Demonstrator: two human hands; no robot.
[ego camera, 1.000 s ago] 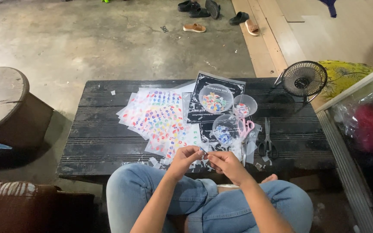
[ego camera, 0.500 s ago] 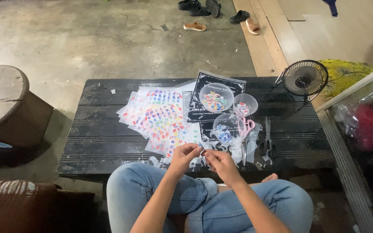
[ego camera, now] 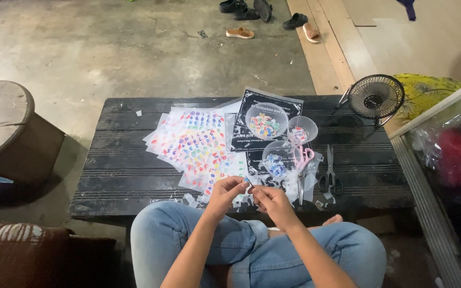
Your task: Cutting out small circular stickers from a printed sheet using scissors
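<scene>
The left hand (ego camera: 226, 191) and the right hand (ego camera: 271, 201) meet above the near edge of the low black slatted wooden worktop (ego camera: 124, 176), fingertips pinched together on a small white scrap of sticker paper (ego camera: 248, 188) held between them. Both hands are narrowly closed on that scrap; what is printed on it is too small to tell.

Just beyond the hands lie overlapping clear sheets of small multicoloured stickers (ego camera: 198, 146), fanned across the middle of the worktop. Right of the sheets are 3 clear round plastic bowls: a large one with mixed colourful pieces (ego camera: 265, 120) resting on a black printed card (ego camera: 241, 140), a smaller one with pinkish pieces (ego camera: 301, 129) beside it, and a third with bluish pieces (ego camera: 277, 158) nearer the person. Pink-handled scissors (ego camera: 302, 165) lie touching that third bowl, and black-handled scissors (ego camera: 330, 173) lie just right of them. White paper offcuts (ego camera: 194, 199) litter the near edge. A small black round desk fan (ego camera: 375, 96) stands at the far right corner. The person's legs in blue jeans (ego camera: 273, 256) are crossed below the hands.
</scene>
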